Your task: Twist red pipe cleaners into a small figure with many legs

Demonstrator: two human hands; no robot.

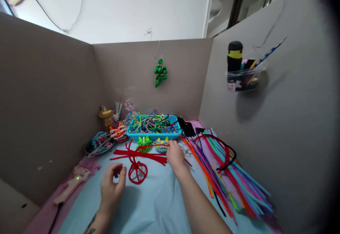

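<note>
My right hand (175,156) is pinched closed at the end of a thin red pipe cleaner (155,145) that stretches leftward across the table. My left hand (113,183) hovers with curled fingers and a gap between thumb and forefinger, nothing in it. Just right of it sits a red pipe cleaner wheel shape (137,173), round with spokes, with loose strands rising from its top. Behind that, a bundle of straight red pipe cleaners (154,157) lies sideways. A green fuzzy figure (145,144) and a blue and yellow fuzzy figure (160,146) stand farther back.
A blue tray (154,136) of tangled pipe cleaner scraps stands at the back. Many coloured pipe cleaners (228,177) cover the right side. At left are a dark bowl (91,150) and a pink glue gun (73,184). Grey panels (148,64) enclose the table.
</note>
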